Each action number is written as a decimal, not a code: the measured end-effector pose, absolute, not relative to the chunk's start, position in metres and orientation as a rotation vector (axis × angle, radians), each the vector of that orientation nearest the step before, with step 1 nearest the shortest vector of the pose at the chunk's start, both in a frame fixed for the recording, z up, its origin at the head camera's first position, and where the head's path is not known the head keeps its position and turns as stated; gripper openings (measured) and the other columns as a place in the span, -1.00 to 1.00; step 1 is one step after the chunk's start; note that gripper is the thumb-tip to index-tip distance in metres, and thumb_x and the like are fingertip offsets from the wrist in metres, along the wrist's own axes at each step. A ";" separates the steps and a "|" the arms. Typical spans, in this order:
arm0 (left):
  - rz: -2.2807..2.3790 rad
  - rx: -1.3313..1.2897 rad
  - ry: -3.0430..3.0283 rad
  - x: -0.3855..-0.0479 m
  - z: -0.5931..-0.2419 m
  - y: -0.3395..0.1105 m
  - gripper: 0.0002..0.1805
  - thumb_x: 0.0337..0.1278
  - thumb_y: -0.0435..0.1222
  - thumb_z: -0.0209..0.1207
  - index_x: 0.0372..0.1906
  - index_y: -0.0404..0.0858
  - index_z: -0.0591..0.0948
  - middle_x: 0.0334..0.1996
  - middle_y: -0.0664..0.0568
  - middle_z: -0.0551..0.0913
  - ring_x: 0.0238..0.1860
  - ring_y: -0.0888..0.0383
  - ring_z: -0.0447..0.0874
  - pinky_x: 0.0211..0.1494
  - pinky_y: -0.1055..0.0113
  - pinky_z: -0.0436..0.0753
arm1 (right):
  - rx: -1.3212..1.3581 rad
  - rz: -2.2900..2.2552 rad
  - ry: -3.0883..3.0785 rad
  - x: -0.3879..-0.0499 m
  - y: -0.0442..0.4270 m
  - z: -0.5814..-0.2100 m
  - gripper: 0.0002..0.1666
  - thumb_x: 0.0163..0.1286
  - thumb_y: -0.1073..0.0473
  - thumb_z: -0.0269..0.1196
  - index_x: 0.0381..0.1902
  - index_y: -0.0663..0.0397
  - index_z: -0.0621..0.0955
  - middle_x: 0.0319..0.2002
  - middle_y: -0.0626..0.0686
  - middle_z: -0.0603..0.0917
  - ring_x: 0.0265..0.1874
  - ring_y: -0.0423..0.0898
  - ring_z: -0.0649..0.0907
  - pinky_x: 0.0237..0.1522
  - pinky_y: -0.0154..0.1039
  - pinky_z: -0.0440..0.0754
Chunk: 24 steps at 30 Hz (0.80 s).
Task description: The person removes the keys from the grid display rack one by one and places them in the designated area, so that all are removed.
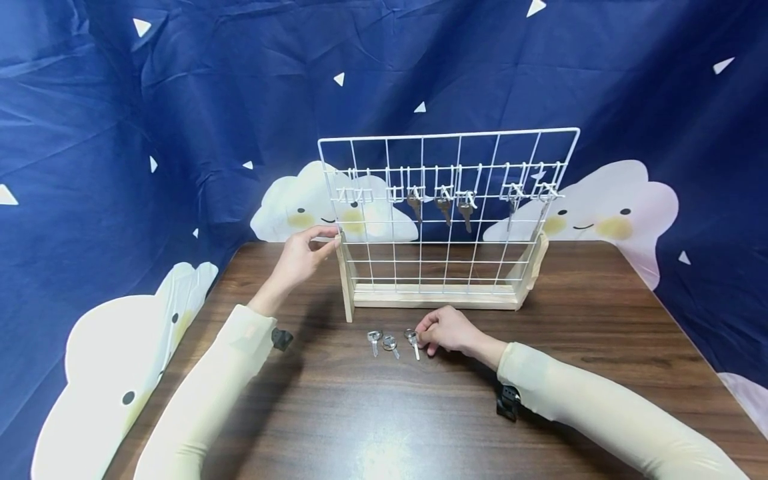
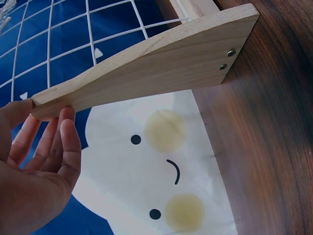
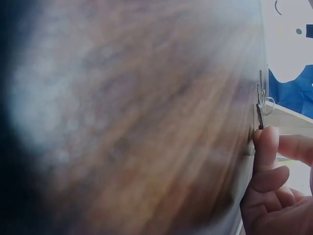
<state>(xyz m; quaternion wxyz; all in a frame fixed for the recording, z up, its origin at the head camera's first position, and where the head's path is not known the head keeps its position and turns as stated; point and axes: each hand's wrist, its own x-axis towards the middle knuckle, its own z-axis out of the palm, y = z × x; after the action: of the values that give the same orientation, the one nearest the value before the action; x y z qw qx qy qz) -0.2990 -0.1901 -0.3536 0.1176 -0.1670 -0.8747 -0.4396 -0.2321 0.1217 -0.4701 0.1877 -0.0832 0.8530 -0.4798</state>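
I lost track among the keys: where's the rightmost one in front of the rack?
In the head view, that key is pinched by the right hand, just right of the two other loose keys.

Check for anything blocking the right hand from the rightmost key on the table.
Nothing visible does: the right hand is right at the rightmost key, and the two other loose keys lie beyond it, to the left.

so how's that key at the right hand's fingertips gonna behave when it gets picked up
The key looks thin and metallic, so it should stay stiff and feel light. Its flat shape suggests it won't roll. The ring at its head will probably swing once lifted.
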 end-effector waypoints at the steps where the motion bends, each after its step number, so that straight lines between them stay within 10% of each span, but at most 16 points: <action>1: -1.285 -0.489 -2.560 -0.299 -0.354 -0.190 -0.66 0.30 -0.18 0.29 0.10 -0.21 0.67 0.04 -0.13 0.74 -0.15 -0.05 0.77 -0.33 0.50 0.62 | -0.232 -1.352 2.397 -0.232 0.122 -0.470 -0.88 0.15 0.31 0.31 -0.32 0.17 0.72 -0.59 -0.02 0.76 -0.73 -0.24 0.64 -0.79 -0.43 0.25; 19: -1.260 -0.484 -2.559 -0.299 -0.354 -0.190 -0.67 0.29 -0.17 0.29 0.09 -0.20 0.68 0.05 -0.09 0.74 -0.07 -0.06 0.79 -0.26 0.42 0.67 | -0.239 -1.367 2.386 -0.231 0.129 -0.459 -0.85 0.19 0.23 0.38 -0.27 0.15 0.71 -0.54 0.04 0.79 -0.69 -0.21 0.66 -0.78 -0.43 0.26; 24: -1.252 -0.482 -2.561 -0.298 -0.353 -0.189 -0.67 0.30 -0.17 0.28 0.08 -0.20 0.68 0.06 -0.09 0.74 -0.06 -0.06 0.79 -0.24 0.37 0.70 | -0.324 -1.430 2.353 -0.232 0.132 -0.453 -0.79 0.21 0.24 0.37 -0.21 0.25 0.70 -0.45 0.18 0.79 -0.63 -0.15 0.68 -0.66 -0.24 0.57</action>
<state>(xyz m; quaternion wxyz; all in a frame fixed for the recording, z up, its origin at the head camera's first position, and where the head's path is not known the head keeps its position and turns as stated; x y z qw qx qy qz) -0.2985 -0.1888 -0.3532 0.1247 -0.1652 -0.8789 -0.4297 -0.2316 0.1324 -0.4526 0.1835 -0.1149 0.8344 -0.5069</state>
